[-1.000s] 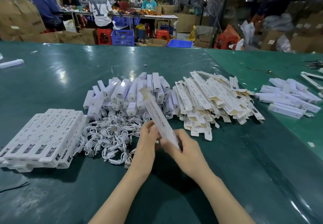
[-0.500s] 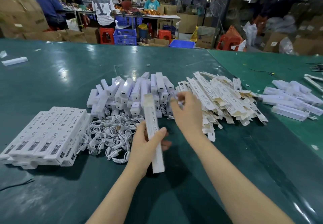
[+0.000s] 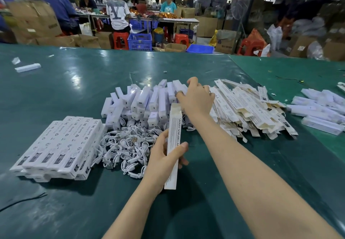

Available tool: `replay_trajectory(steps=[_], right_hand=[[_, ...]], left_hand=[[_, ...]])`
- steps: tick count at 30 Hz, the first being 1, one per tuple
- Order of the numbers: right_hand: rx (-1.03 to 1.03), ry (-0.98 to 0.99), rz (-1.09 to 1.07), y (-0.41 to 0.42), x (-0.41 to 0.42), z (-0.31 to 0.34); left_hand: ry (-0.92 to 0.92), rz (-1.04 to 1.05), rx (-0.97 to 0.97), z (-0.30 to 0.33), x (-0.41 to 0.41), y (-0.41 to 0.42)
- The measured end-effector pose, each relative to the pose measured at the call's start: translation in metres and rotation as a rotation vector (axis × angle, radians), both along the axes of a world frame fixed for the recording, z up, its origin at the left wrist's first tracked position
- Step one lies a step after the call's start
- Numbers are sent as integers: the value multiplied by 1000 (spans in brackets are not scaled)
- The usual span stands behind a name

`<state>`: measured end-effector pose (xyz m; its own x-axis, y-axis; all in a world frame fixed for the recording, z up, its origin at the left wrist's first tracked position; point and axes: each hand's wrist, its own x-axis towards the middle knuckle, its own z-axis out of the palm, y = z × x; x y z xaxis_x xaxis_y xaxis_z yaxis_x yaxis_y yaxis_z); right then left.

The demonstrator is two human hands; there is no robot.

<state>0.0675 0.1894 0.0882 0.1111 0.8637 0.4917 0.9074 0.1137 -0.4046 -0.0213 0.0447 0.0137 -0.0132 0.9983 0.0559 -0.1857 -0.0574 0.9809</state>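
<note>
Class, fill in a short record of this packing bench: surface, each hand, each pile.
surface: glossy dark green table
left hand: grips long white printed cardboard box, far end open
right hand: fingers curled on heap of white plastic bars, grip unclear
left pile: closed white boxes in rows
middle: tangled white cables
right pile: flat unfolded cartons

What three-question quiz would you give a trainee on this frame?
1. True or false: the left hand grips a box whose far end is open.
2. What does the right hand reach into? A cables B lamps C box
3. What lies just left of the cables?
Key: 1 true; 2 B; 3 packed boxes.
</note>
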Motion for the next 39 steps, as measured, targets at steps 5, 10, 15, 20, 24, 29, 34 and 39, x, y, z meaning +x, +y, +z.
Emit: replay_trajectory(steps=[5, 10, 15, 20, 24, 29, 34, 39], right_hand=[[-43, -79, 7, 0, 7, 1], [211, 866, 180, -21, 27, 15], [130, 1650, 201, -59, 68, -5], [14, 1829, 209, -92, 90, -37], [-51, 1861, 350, -104, 97, -43], [-305, 1537, 538, -112, 91, -44], [-464, 1422, 760, -119, 106, -36], [-690, 1059, 765, -127, 94, -47]], left_hand=[[13, -5, 7, -1, 0, 0], [59, -32, -9, -2, -4, 0], [145, -198, -40, 0, -2, 0], [228, -374, -122, 3, -7, -5], [154, -313, -174, 4, -4, -4], [63, -191, -180, 7, 2, -6], [13, -115, -170, 4, 3, -6], [-83, -49, -194, 1, -1, -2]])
